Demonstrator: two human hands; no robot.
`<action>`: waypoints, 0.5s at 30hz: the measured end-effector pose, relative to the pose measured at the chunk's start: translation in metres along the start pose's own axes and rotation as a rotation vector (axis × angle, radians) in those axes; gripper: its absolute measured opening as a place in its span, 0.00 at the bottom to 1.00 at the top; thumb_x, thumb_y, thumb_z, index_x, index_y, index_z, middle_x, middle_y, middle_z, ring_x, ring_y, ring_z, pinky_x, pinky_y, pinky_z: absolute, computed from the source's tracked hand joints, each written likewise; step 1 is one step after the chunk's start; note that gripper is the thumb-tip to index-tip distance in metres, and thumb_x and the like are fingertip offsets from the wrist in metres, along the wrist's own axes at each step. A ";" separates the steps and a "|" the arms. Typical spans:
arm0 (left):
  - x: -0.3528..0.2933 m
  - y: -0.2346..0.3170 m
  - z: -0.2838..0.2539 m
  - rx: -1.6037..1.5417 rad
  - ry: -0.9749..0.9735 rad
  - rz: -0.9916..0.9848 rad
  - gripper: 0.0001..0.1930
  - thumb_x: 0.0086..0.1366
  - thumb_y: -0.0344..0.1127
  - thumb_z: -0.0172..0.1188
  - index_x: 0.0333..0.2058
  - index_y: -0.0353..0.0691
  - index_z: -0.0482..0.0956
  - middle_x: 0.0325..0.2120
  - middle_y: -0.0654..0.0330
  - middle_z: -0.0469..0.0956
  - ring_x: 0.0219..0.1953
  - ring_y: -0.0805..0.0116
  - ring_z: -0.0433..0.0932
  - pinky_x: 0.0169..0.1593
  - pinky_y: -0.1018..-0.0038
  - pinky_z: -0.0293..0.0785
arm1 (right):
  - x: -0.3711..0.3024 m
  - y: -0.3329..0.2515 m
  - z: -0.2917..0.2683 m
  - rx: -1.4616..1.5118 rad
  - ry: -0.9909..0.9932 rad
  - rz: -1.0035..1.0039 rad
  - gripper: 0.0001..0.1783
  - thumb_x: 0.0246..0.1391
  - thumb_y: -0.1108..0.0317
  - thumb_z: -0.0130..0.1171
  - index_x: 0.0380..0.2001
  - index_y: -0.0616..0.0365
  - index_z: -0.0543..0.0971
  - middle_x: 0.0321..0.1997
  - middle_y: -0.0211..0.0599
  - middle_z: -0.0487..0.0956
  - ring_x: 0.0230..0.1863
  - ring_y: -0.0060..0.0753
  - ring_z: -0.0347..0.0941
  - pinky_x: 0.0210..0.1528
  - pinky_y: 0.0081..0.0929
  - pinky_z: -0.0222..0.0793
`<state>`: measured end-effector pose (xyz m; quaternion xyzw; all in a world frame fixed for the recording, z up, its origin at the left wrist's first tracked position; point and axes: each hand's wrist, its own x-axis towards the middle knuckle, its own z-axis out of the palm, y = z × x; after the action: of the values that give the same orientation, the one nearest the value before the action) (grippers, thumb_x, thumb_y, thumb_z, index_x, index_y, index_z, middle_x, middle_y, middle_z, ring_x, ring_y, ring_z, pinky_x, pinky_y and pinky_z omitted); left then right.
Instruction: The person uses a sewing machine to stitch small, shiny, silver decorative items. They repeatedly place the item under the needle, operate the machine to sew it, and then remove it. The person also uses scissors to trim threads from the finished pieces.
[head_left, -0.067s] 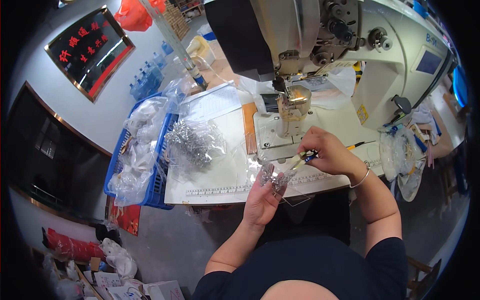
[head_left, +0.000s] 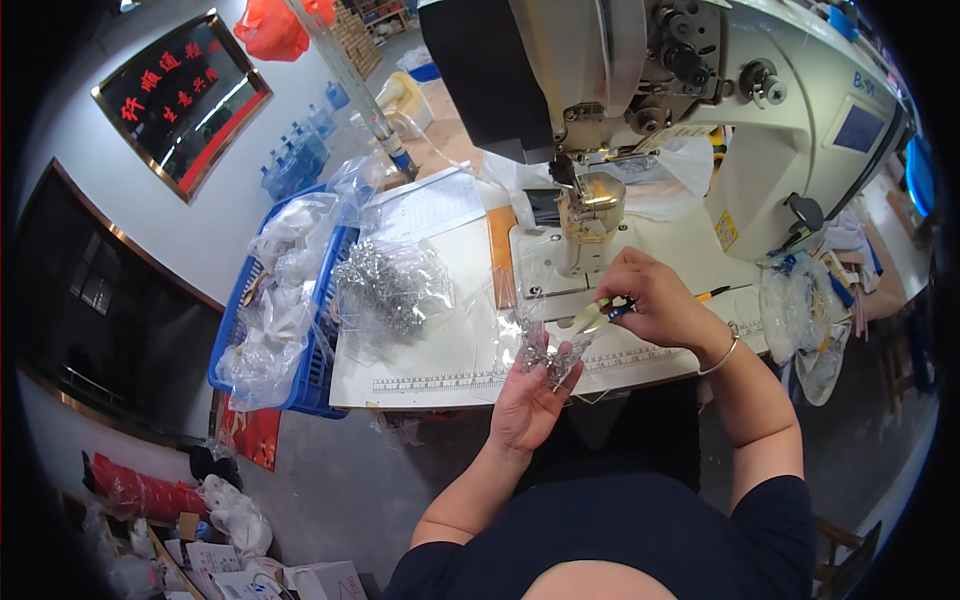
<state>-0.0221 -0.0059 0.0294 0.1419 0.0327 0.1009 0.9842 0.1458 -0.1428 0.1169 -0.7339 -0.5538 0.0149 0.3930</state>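
Above the front edge of the sewing table (head_left: 440, 365), my left hand (head_left: 525, 408) cups a bunch of clear strips with shiny silver beads (head_left: 548, 352), its palm turned up. My right hand (head_left: 655, 305) is closed around a small pair of thread snips (head_left: 592, 318) with pale yellowish and blue parts. The snips point down toward the bunch; I cannot tell whether they touch it. A larger heap of similar glittering strips (head_left: 385, 285) lies to the left on the table. Just beyond my right hand stands the sewing machine's metal post (head_left: 588, 235).
A blue basket (head_left: 325, 385) full of clear plastic bags stands at the table's left edge. Written sheets (head_left: 425, 208) lie behind the heap. The machine head (head_left: 620, 70) hangs over the far side. A thin orange-and-black tool (head_left: 714, 293) and a bulging plastic bag (head_left: 800, 320) are to the right.
The left hand's fingers have spread slightly and the beaded bunch has shifted a little. The snips' tips have moved slightly; my right hand stays in nearly the same place.
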 end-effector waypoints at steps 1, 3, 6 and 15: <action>0.000 -0.001 0.000 -0.001 -0.028 0.042 0.23 0.62 0.22 0.48 0.54 0.51 0.64 0.49 0.67 0.71 0.56 0.64 0.65 0.62 0.59 0.58 | 0.002 -0.001 0.000 0.004 0.015 -0.008 0.14 0.31 0.77 0.65 0.28 0.57 0.77 0.27 0.33 0.73 0.35 0.36 0.69 0.36 0.28 0.67; 0.000 -0.006 -0.001 -0.007 -0.083 0.123 0.22 0.62 0.23 0.47 0.52 0.55 0.67 0.50 0.69 0.70 0.57 0.65 0.64 0.63 0.58 0.57 | 0.007 0.000 0.000 0.008 0.041 -0.021 0.14 0.31 0.78 0.64 0.28 0.57 0.77 0.27 0.33 0.73 0.36 0.36 0.69 0.36 0.28 0.67; 0.005 -0.009 -0.001 -0.015 -0.094 0.146 0.20 0.65 0.26 0.44 0.51 0.60 0.67 0.53 0.70 0.68 0.58 0.68 0.63 0.64 0.56 0.53 | 0.013 -0.002 -0.003 -0.014 0.067 -0.048 0.14 0.31 0.80 0.62 0.28 0.58 0.77 0.27 0.33 0.74 0.37 0.36 0.69 0.37 0.29 0.67; 0.006 -0.014 -0.001 -0.116 -0.101 0.168 0.20 0.64 0.23 0.44 0.49 0.58 0.69 0.52 0.66 0.69 0.58 0.66 0.64 0.63 0.60 0.57 | 0.018 -0.004 0.000 -0.058 0.059 -0.042 0.15 0.30 0.80 0.62 0.29 0.58 0.77 0.28 0.32 0.75 0.37 0.38 0.68 0.38 0.30 0.68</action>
<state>-0.0135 -0.0178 0.0246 0.0920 -0.0349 0.1774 0.9792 0.1492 -0.1273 0.1267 -0.7334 -0.5573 -0.0310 0.3881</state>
